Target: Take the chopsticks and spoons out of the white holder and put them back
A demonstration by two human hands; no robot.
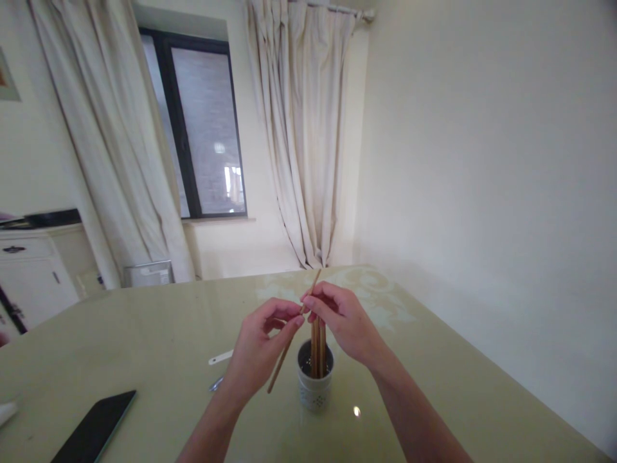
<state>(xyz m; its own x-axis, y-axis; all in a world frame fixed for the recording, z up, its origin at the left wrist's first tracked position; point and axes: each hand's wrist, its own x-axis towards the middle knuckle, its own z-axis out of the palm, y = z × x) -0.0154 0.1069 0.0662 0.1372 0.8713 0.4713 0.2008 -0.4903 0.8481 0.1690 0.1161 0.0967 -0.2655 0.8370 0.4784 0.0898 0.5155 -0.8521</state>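
Several chopsticks point(317, 350) are stood upright in a white holder point(315, 386) on the table point(164, 341), steadied by the right hand point(344, 321). One loose chopstick point(289, 344), tilted, is pinched in the left hand point(258, 350), not yet stowed.

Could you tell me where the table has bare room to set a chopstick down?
Bare tabletop lies right of the white holder, toward the wall, and behind both hands toward the curtains. The left is busier: white spoon and dark phone.
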